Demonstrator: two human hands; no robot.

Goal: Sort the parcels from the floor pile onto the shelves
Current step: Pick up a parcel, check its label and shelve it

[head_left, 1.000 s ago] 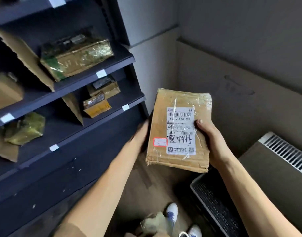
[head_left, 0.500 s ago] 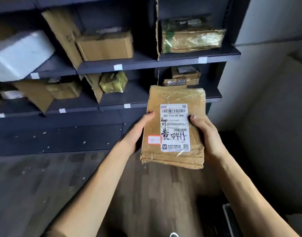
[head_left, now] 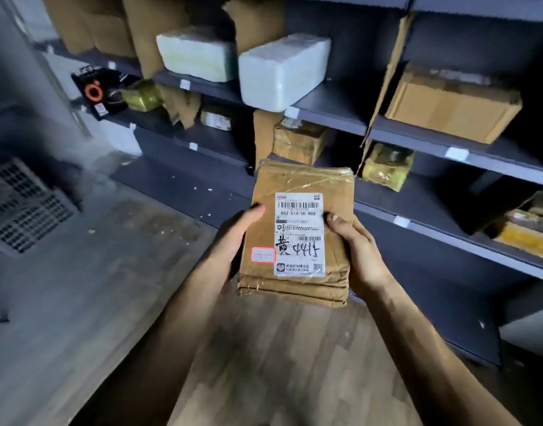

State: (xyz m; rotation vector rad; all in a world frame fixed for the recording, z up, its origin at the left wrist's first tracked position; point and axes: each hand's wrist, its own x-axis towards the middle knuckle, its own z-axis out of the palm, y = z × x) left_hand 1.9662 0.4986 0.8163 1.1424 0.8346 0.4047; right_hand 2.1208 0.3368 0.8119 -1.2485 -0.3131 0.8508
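A flat brown cardboard parcel (head_left: 298, 179) wrapped in clear tape, with a white shipping label and a small red-edged sticker, is held upright at the centre of the head view. My left hand (head_left: 236, 238) grips its left edge with the thumb on the front. My right hand (head_left: 359, 253) grips the right edge, thumb on the label side. Behind it run the dark shelves (head_left: 331, 118), split by cardboard dividers and holding parcels.
On the shelves sit two white foam boxes (head_left: 282, 72), a brown carton (head_left: 451, 103), a taped brown parcel (head_left: 298, 142), yellow-wrapped packets (head_left: 387, 167) and a black bag (head_left: 101, 90). A dark perforated crate (head_left: 21, 207) lies on the floor at left. Wood floor spreads below.
The view has swung left along the shelves, bringing the white foam boxes and the floor crate into sight. Both hands keep the same hold on the parcel.
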